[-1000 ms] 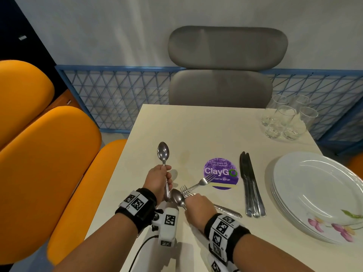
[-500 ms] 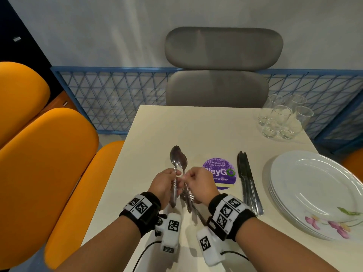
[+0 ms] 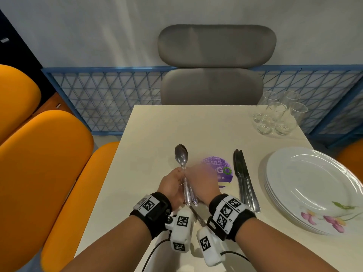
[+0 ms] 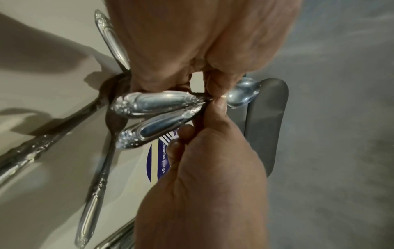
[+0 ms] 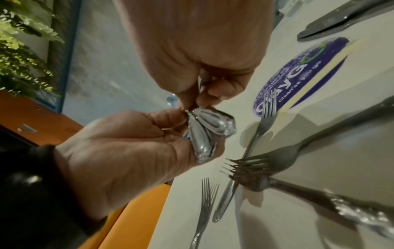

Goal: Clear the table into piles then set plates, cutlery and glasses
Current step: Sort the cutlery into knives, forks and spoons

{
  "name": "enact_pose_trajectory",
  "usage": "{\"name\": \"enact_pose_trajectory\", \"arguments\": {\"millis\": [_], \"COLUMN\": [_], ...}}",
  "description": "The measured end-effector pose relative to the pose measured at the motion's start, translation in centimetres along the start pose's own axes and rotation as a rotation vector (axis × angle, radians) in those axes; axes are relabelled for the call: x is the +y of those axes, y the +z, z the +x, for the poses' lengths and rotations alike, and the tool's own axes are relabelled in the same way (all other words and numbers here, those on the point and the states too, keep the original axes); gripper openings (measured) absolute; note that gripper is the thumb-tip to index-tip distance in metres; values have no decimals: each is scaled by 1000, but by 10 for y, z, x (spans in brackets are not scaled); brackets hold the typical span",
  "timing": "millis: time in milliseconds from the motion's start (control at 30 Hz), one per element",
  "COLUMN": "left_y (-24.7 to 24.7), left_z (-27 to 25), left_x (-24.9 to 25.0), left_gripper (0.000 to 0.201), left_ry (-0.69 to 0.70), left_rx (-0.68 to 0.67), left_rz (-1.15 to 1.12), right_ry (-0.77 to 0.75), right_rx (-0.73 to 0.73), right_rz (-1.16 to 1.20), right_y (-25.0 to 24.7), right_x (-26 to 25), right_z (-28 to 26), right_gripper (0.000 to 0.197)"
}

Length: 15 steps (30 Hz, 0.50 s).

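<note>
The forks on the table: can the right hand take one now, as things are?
Probably not at once. The right hand pinches the spoons together with the left hand. The forks lie uncovered on the table just beneath, so letting go would free the way.
</note>
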<state>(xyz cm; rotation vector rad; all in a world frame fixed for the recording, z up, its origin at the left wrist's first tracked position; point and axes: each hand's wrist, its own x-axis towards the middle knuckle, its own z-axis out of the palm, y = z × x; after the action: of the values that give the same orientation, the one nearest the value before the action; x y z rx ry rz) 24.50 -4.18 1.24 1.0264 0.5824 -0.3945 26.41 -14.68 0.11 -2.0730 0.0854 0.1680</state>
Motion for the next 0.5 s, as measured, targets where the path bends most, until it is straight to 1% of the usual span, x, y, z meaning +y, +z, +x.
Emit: {"name": "enact_pose_trajectory", "arguments": {"millis": [100,200,367,433,500], "left_y": [3,5,9,11,13], "left_z": [1,2,3,3,3], "left_x": [1,2,3,2,1], "left_gripper": [20,17,18,23,33], "left_ry": [16,15,1,-16,-46], "left_rx": [-9,-29,-58,-70,-91], "left_rz": [49,61,-17,-46,-50], "right_ry": [-6,31,82,77,73], "right_rx": [-7,16,58,70,66], "right_rz": [-61,-38,34,42,30], "right_y": [-1,-3,-3,-4,-5], "right_x": [1,1,-1,-1,1], "right_z": [-1,2,5,4,2], "right_gripper": [17,17,18,22,33]}}
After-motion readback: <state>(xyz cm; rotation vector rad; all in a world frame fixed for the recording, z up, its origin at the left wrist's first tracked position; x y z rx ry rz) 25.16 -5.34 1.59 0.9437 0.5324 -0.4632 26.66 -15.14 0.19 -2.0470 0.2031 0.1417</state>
